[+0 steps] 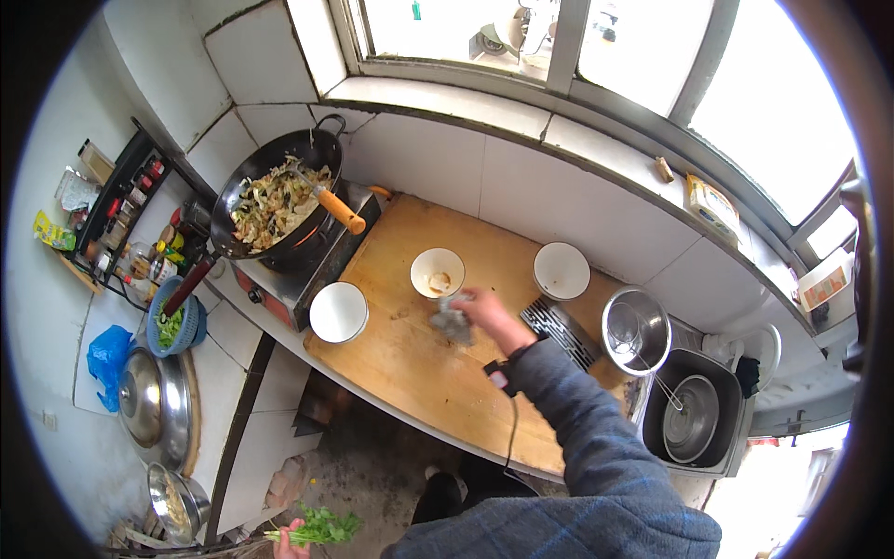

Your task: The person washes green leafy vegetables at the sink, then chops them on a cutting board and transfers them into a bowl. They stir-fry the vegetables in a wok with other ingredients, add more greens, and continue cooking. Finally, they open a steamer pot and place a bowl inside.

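Observation:
My right hand (480, 309) grips a crumpled grey cloth (452, 323) against the wooden board (419, 377). Just beyond the cloth stands a white bowl (438, 269) with a brown and pale residue inside. Another white bowl (339, 312) sits to the left, and a third white bowl (561, 269) is at the back right. A black device (497, 377) with a cable is strapped near my right wrist. At the bottom edge, my left hand (290, 543) holds a bunch of leafy green herbs (325, 525) by the stems; its arm is outside the view.
A wok (230, 209) of cooked cabbage mixture holds a wooden-handled turner (339, 209) over the stove (269, 297). To the right are a flat patterned piece (559, 332), a steel pot (635, 328) and a sink (660, 426) containing a metal basin (690, 419). A blue basket (183, 332) holds chopped greens.

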### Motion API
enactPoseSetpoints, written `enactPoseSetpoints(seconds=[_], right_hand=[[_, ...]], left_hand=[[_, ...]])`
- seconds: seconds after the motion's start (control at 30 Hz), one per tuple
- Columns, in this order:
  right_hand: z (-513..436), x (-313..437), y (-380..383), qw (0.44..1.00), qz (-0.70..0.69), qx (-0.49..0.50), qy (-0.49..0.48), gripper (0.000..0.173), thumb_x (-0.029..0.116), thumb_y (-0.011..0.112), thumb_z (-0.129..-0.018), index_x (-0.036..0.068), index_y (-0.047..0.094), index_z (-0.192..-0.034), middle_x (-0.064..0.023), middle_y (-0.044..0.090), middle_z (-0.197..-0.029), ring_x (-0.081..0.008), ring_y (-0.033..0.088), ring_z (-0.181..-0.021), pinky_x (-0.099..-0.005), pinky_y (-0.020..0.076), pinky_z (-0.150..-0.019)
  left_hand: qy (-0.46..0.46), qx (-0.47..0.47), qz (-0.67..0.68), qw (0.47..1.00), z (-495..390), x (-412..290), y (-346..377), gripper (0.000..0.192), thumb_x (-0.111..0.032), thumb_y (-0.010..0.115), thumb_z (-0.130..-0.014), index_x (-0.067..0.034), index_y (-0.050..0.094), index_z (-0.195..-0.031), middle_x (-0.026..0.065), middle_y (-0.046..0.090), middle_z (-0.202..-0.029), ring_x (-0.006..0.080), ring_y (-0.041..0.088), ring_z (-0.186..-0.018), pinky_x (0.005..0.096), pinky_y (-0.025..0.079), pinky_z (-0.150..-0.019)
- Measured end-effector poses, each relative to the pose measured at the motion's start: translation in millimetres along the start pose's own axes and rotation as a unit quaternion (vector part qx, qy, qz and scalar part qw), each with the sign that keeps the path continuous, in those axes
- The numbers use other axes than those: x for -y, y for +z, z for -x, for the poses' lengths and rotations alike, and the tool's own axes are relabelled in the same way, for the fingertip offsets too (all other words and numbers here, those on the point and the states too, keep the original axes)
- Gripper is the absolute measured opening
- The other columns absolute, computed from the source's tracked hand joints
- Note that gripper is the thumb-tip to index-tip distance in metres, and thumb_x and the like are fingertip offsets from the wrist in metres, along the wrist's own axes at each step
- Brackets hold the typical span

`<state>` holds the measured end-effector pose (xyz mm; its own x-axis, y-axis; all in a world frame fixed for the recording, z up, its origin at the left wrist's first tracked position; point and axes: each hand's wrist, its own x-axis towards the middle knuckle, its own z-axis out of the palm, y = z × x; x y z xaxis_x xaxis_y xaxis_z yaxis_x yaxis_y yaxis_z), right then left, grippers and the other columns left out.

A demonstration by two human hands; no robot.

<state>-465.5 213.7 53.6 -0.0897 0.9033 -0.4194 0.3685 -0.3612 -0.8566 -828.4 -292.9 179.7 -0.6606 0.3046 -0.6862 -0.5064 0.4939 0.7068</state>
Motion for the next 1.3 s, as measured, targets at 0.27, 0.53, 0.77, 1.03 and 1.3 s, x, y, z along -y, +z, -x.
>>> enactPoseSetpoints(seconds=[0.27, 0.53, 0.77, 1.03, 1.3], right_hand=[[15, -34, -10, 0.842, 0.442, -0.165, -0.262, 0.044, 0.005, 0.061, -0.079, 0.000, 0.057, -0.123, -0.0200, 0.054, -0.126, -0.0398, 0.053, -0.111, -0.0447, 0.0463, -0.096], [189, -40, 207, 0.863, 0.244, 0.115, -0.428, 0.028, 0.002, 0.054, -0.087, 0.008, 0.067, -0.111, -0.0155, 0.062, -0.113, -0.0332, 0.059, -0.106, -0.0409, 0.0502, -0.092], [155, -63, -7, 0.935, 0.164, -0.258, -0.179, 0.025, 0.016, 0.057, -0.092, 0.001, 0.067, -0.108, -0.0209, 0.066, -0.101, -0.0344, 0.062, -0.096, -0.0437, 0.0497, -0.084], [171, -65, 177, 0.977, 0.150, -0.066, -0.136, 0.023, 0.017, 0.052, -0.097, 0.001, 0.062, -0.110, -0.0206, 0.058, -0.114, -0.0354, 0.055, -0.107, -0.0443, 0.0482, -0.087], [188, -37, 179, 0.844, 0.275, -0.143, -0.437, 0.042, 0.011, 0.060, -0.081, 0.013, 0.066, -0.122, -0.0084, 0.058, -0.113, -0.0291, 0.055, -0.098, -0.0380, 0.0533, -0.081]], left_hand=[[0.071, 0.099, 0.082, 0.989, -54, 31, -48, 0.020, -0.021, 0.054, -0.102, -0.004, 0.056, -0.113, 0.0197, 0.064, -0.122, 0.0310, 0.061, -0.116, 0.0495, 0.050, -0.098], [0.116, 0.258, 0.097, 0.954, -105, 1, -42, 0.016, -0.025, 0.054, -0.103, -0.009, 0.056, -0.103, 0.0233, 0.064, -0.120, 0.0336, 0.058, -0.118, 0.0518, 0.048, -0.098], [0.105, 0.291, 0.085, 0.947, -115, -8, -49, 0.017, -0.023, 0.049, -0.105, -0.007, 0.056, -0.105, 0.0256, 0.063, -0.121, 0.0341, 0.060, -0.113, 0.0505, 0.051, -0.095], [0.120, 0.339, 0.063, 0.931, -94, -37, -46, 0.016, -0.023, 0.051, -0.104, -0.008, 0.056, -0.106, 0.0252, 0.063, -0.119, 0.0332, 0.060, -0.112, 0.0490, 0.052, -0.093], [0.131, 0.384, 0.012, 0.914, -81, -69, -12, 0.016, -0.022, 0.052, -0.104, -0.006, 0.057, -0.104, 0.0254, 0.063, -0.119, 0.0335, 0.060, -0.112, 0.0492, 0.050, -0.096]])
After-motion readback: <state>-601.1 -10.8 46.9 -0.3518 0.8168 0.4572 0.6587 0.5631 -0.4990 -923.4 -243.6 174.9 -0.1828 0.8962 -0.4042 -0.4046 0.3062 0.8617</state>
